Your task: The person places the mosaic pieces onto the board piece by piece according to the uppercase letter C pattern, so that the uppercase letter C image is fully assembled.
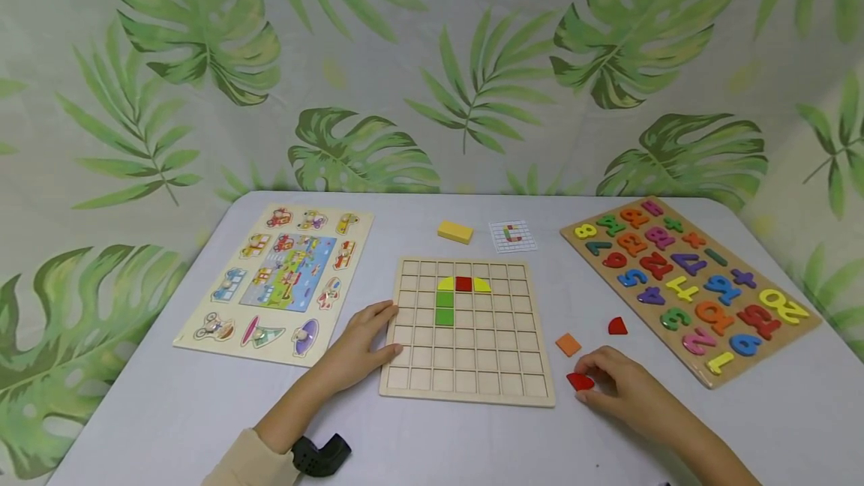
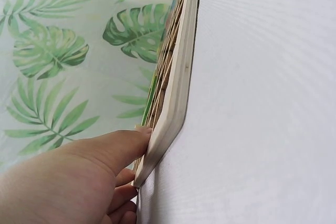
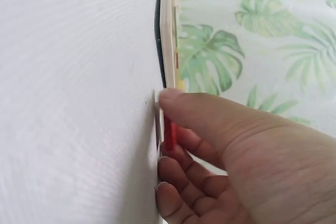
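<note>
A square wooden grid board (image 1: 466, 362) lies on the table, holding two green squares (image 1: 445, 307), a red square (image 1: 463, 284) and two yellow quarter-circle pieces (image 1: 482, 286). My left hand (image 1: 358, 343) rests against the board's left edge; its thumb and fingertips touch the rim, apart from each other. Beyond the lower right corner, my right hand (image 1: 624, 392) pinches a red quarter-circle piece (image 1: 579, 382) between thumb and fingers. That piece (image 3: 169, 132) stands partly hidden among the fingers in the right wrist view. Nearby lie an orange square (image 1: 568, 345) and another red quarter-circle piece (image 1: 617, 326).
Behind the board are a yellow block (image 1: 455, 232) and a small pattern card (image 1: 513, 236). A vehicle puzzle board (image 1: 196, 328) lies on the left, a number puzzle board (image 1: 682, 355) on the right. A black curved object (image 1: 322, 456) sits by the left forearm.
</note>
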The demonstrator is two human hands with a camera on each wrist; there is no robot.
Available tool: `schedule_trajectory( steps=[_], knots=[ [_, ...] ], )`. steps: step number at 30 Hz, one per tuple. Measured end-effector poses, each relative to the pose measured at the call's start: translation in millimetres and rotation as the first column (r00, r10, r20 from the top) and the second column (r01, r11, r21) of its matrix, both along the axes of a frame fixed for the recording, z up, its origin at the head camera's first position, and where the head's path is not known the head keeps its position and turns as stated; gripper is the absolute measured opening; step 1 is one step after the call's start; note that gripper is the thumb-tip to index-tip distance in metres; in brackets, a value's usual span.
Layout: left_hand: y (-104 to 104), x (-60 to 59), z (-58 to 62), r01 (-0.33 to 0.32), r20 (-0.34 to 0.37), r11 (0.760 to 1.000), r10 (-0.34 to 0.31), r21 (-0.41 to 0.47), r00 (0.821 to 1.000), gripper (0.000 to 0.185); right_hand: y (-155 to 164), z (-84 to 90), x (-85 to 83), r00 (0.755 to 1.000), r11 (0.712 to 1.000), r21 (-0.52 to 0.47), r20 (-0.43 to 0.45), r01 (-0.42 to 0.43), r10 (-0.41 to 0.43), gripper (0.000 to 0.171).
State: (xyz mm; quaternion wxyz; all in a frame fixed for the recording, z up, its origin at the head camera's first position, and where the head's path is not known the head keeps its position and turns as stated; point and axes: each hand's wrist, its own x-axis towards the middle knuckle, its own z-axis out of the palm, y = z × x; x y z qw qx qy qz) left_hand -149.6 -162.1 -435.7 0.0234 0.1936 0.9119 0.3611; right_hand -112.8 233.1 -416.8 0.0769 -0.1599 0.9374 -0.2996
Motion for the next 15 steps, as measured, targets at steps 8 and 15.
schedule_trajectory(
  steps=[8,15],
  knots=[
    [-1.2,0.8,0.6,-0.007,0.006,1.0,0.007,0.006,1.0,0.064,-7.2,8.3,-3.6,0.997,0.978,-0.191,-0.039,-0.079,0.072,0.029],
    [-0.9,0.0,-0.2,0.006,-0.003,1.0,-0.006,0.005,1.0,0.063,-28.9,14.8,-11.8,0.983,0.884,-0.459,0.107,-0.083,0.148,0.033]
  ],
)
